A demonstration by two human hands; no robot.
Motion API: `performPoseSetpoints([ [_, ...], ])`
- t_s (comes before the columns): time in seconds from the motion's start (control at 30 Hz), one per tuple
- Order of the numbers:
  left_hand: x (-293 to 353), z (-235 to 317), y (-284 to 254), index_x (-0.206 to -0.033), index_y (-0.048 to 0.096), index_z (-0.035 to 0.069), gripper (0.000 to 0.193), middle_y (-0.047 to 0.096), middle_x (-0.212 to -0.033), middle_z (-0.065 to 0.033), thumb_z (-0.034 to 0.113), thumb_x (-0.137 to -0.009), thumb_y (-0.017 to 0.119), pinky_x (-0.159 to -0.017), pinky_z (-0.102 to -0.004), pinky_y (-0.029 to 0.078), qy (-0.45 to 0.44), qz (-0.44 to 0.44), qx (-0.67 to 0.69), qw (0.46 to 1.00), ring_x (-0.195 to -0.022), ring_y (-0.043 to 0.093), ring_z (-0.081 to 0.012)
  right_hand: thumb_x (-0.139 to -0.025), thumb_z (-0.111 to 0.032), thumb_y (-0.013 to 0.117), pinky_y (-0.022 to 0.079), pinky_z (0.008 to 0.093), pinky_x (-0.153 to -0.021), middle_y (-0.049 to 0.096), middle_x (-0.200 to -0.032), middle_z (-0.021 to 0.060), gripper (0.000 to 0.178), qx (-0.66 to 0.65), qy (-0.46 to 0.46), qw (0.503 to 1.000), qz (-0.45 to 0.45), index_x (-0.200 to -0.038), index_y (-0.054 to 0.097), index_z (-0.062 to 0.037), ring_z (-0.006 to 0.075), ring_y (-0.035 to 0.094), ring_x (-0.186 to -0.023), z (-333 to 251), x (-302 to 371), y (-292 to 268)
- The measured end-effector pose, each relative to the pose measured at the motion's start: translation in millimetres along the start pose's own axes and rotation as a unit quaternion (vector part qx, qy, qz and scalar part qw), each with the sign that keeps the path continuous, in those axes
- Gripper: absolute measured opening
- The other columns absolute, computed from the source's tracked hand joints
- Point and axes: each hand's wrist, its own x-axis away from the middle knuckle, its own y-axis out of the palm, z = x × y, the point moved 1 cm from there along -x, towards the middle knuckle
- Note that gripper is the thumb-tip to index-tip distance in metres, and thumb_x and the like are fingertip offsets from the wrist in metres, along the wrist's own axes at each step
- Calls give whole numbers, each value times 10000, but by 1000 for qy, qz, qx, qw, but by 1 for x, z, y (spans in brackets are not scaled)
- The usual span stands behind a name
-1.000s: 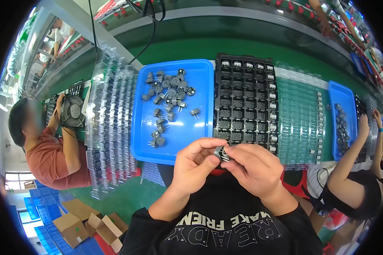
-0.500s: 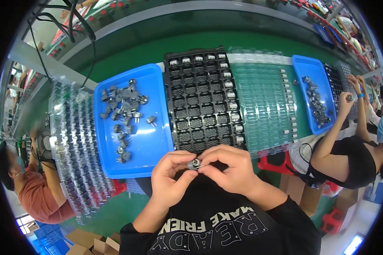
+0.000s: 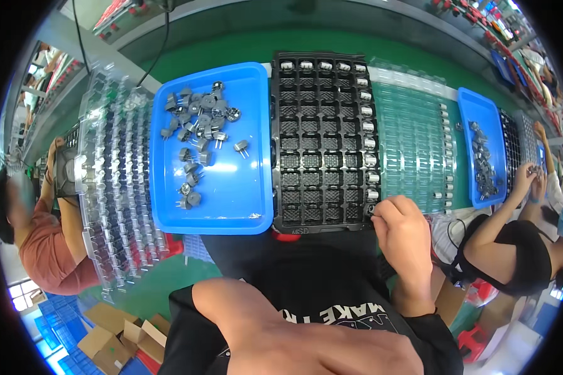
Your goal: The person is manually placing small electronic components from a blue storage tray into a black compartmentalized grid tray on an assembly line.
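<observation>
My right hand (image 3: 404, 240) is at the near right corner of the black pocketed tray (image 3: 294, 229). Its thumb and fingertips are closed round a small cylindrical part (image 3: 370, 209) at the tray's last right-hand pocket; the fingers cover much of it. Silver cylindrical parts (image 3: 369, 144) fill pockets down that right column and along the far row. Close to my chest, at the lower edge of the picture, my left hand (image 3: 331, 347) looms large and smeared, with its fingers out of sight.
Left of the black tray, a blue bin (image 3: 231, 215) holds loose grey pronged parts (image 3: 200, 115). Clear plastic trays (image 3: 413, 137) lie to the right, and more (image 3: 116, 187) stand far left. Another blue bin (image 3: 488, 199) and a co-worker (image 3: 513, 256) are at the right; another person (image 3: 50, 250) sits left.
Both hands were together at the tray's near edge, holding a small part. They have separated: the right moved right to the tray's corner, the left down toward my body. The view has shifted.
</observation>
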Motion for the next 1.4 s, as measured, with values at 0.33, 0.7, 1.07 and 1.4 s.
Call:
performPoseSetpoints([
  [0.33, 20, 2, -119, -1049, 709, -2, 228, 716, -1040, -142, -13, -847, 603, -844, -345, 513, 14, 154, -741, 653, -957, 670, -282, -823, -66, 730, 545, 413, -770, 660, -907, 110, 126, -7, -18, 999, -49, -948, 721, -70, 318, 658, -847, 25, 11, -11],
  [0.7, 53, 1, -218, -1199, 664, 18, 356, 648, -1088, -167, -49, -851, 695, -836, -418, 535, -215, 210, -847, 439, -890, 651, -342, -736, -79, 850, 502, 335, -648, 640, -853, 87, 266, -41, 279, 945, 165, -918, 667, -14, 186, 593, -680, 161, 20, -21],
  [1.07, 88, 24, -198, -1125, 662, -12, 163, 730, -1003, -73, 2, -981, 586, -641, -248, 520, -101, 420, -569, 700, -711, 632, -91, -789, 43, 725, 449, 306, -607, 613, -841, 90, 114, -123, 212, 960, 139, -890, 723, -10, 166, 563, -658, 152, 37, -28],
  [1.4, 93, 24, -157, -1423, 523, -60, 408, 620, -1342, -248, 80, -1041, 557, -878, -423, 626, -118, 370, -136, 911, -1046, 722, -360, -906, 62, 644, 525, 258, -677, 711, -981, 88, 113, -432, 156, 864, 208, -999, 649, -3, 126, 656, -782, 99, 11, -7],
])
